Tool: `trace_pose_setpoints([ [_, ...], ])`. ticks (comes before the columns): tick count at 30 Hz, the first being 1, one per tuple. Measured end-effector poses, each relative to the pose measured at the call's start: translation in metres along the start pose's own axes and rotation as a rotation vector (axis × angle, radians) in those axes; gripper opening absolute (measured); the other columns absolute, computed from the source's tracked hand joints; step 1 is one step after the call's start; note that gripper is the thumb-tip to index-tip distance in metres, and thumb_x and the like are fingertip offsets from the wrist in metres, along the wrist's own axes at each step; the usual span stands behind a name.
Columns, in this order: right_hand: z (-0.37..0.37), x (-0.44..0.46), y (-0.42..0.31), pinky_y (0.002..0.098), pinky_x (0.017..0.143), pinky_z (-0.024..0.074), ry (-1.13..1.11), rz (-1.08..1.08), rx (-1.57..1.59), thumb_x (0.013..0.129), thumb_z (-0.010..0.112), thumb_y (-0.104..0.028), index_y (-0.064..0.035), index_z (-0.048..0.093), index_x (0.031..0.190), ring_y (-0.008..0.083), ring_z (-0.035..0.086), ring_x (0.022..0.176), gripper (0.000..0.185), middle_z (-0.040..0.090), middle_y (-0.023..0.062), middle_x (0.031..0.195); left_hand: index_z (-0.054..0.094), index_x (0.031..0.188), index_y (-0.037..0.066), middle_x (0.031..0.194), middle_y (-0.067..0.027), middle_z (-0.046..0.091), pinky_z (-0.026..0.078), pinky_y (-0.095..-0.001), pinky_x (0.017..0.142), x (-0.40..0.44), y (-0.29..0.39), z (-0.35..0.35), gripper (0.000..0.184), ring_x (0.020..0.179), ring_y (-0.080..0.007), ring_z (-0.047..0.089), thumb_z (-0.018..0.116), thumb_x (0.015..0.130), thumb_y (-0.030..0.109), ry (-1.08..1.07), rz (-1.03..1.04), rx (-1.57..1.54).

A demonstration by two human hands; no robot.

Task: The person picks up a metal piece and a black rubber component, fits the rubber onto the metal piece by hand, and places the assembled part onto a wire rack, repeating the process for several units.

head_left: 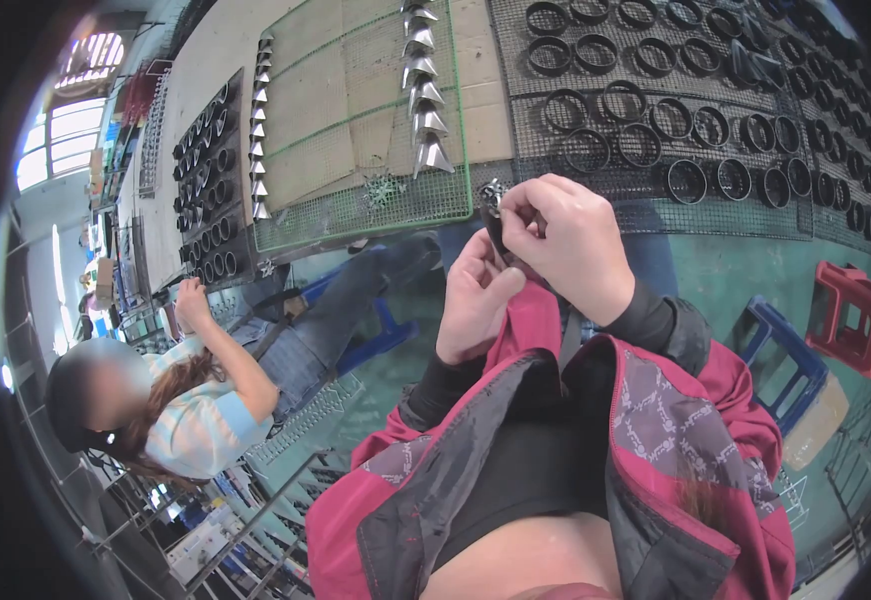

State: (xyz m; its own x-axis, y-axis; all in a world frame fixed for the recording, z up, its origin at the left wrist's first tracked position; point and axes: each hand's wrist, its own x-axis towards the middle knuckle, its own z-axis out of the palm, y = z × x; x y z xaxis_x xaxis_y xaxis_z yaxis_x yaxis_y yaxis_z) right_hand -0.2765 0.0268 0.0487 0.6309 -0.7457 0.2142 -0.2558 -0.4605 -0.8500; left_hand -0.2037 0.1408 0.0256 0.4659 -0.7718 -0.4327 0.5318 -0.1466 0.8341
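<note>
Both hands are close together in front of my body, at the table's edge. My left hand [478,303] has its fingers curled and pressed together beside a dark piece; what it holds is partly hidden. My right hand [568,238] pinches at the upper end of that piece, by a small cluster of shiny metal bits [493,192]. Just to the left lies a green-edged wire mesh rack [301,135], bearing a small pile of metal bits [385,191] and two rows of pointed metal pieces [424,95].
Dark rings [687,182] stand in rows on a mesh rack at the right. A co-worker [201,410] sits at the left, one hand at the table edge. Blue stool [784,365] and red stool [851,318] stand on the green floor.
</note>
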Motion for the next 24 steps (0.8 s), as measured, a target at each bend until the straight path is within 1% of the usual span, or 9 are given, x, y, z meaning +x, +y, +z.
trace_pose_setpoints([
  [2, 0.003, -0.003, 0.006, 0.0270, 0.058, 0.0454, 0.002, -0.031, -0.131, 0.078, 0.064, -0.008, -0.0115, 0.062, 0.075, 0.0125, 0.052, 0.057, 0.005, 0.060, -0.0029, 0.072, 0.049, 0.121, -0.001, 0.104, -0.0105, 0.061, 0.051, -0.0281, 0.083, -0.001, 0.009, 0.002, 0.044, 0.096, -0.0151, 0.059, 0.049, 0.078, -0.008, -0.044, 0.088, -0.110],
  [5, -0.006, -0.003, 0.010, 0.0261, 0.057, 0.0416, 0.006, -0.018, -0.057, 0.074, 0.061, -0.003, -0.0106, 0.060, 0.071, 0.0116, 0.048, 0.057, 0.008, 0.058, -0.0034, 0.066, 0.043, 0.125, -0.006, 0.123, -0.0189, 0.052, 0.035, -0.0396, 0.109, 0.007, 0.008, -0.012, 0.045, 0.117, -0.0256, 0.051, 0.041, 0.081, -0.014, -0.101, 0.232, -0.198],
  [8, -0.013, -0.002, 0.014, 0.0256, 0.059, 0.0409, -0.067, 0.083, -0.048, 0.074, 0.060, -0.005, -0.0101, 0.059, 0.068, 0.0101, 0.047, 0.056, 0.008, 0.058, -0.0045, 0.064, 0.041, 0.128, -0.008, 0.124, -0.0259, 0.051, 0.030, -0.0426, 0.113, 0.010, 0.011, -0.027, 0.050, 0.125, -0.0332, 0.044, 0.038, 0.079, -0.012, -0.096, 0.297, -0.267],
  [9, -0.013, 0.000, 0.015, 0.0252, 0.059, 0.0411, -0.072, 0.091, -0.052, 0.074, 0.059, -0.005, -0.0100, 0.060, 0.069, 0.0099, 0.047, 0.056, 0.007, 0.059, -0.0042, 0.065, 0.039, 0.129, -0.006, 0.125, -0.0236, 0.050, 0.029, -0.0427, 0.113, 0.013, 0.008, -0.034, 0.049, 0.126, -0.0316, 0.042, 0.042, 0.081, -0.002, -0.097, 0.324, -0.280],
  [11, -0.013, 0.004, 0.019, 0.0239, 0.060, 0.0416, -0.064, 0.136, -0.084, 0.076, 0.058, -0.006, -0.0096, 0.063, 0.072, 0.0090, 0.049, 0.058, 0.008, 0.061, -0.0029, 0.069, 0.033, 0.135, 0.001, 0.127, -0.0146, 0.049, 0.025, -0.0432, 0.115, 0.020, 0.003, -0.048, 0.064, 0.132, -0.0255, 0.033, 0.058, 0.090, 0.039, -0.133, 0.421, -0.328],
  [14, 0.000, 0.013, 0.026, 0.0252, 0.064, 0.0429, -0.009, 0.034, -0.164, 0.079, 0.060, -0.005, -0.0099, 0.062, 0.074, 0.0112, 0.050, 0.061, 0.008, 0.059, -0.0021, 0.068, 0.038, 0.130, -0.005, 0.135, -0.0018, 0.028, 0.021, -0.0387, 0.118, 0.017, 0.009, -0.062, 0.083, 0.130, -0.0166, 0.031, 0.048, 0.084, 0.063, -0.231, 0.396, -0.285],
  [17, 0.037, 0.026, 0.042, 0.0311, 0.056, 0.0436, 0.030, -0.268, -0.386, 0.078, 0.061, 0.000, -0.0072, 0.057, 0.073, 0.0188, 0.051, 0.060, 0.010, 0.053, 0.0020, 0.065, 0.022, 0.138, 0.012, 0.133, -0.0026, 0.036, 0.020, -0.0384, 0.117, 0.016, 0.004, -0.073, 0.085, 0.126, -0.0177, 0.040, 0.053, 0.080, 0.066, -0.290, 0.291, -0.276],
  [20, 0.074, 0.027, 0.066, 0.0321, 0.056, 0.0433, -0.083, -0.404, -0.634, 0.079, 0.056, -0.004, -0.0091, 0.049, 0.068, 0.0227, 0.052, 0.064, 0.014, 0.048, 0.0045, 0.066, 0.026, 0.137, 0.008, 0.131, -0.0105, 0.043, 0.030, -0.0420, 0.112, 0.016, 0.003, -0.069, 0.087, 0.122, -0.0230, 0.047, 0.064, 0.077, 0.059, -0.204, 0.310, -0.370],
  [24, 0.098, 0.010, 0.086, 0.0319, 0.054, 0.0436, -0.166, -0.417, -0.807, 0.068, 0.057, -0.003, -0.0115, 0.051, 0.064, 0.0222, 0.050, 0.062, 0.011, 0.050, 0.0050, 0.066, 0.030, 0.135, 0.005, 0.132, -0.0124, 0.043, 0.031, -0.0424, 0.111, 0.018, 0.004, -0.074, 0.084, 0.124, -0.0267, 0.046, 0.066, 0.077, 0.054, -0.171, 0.338, -0.410],
])
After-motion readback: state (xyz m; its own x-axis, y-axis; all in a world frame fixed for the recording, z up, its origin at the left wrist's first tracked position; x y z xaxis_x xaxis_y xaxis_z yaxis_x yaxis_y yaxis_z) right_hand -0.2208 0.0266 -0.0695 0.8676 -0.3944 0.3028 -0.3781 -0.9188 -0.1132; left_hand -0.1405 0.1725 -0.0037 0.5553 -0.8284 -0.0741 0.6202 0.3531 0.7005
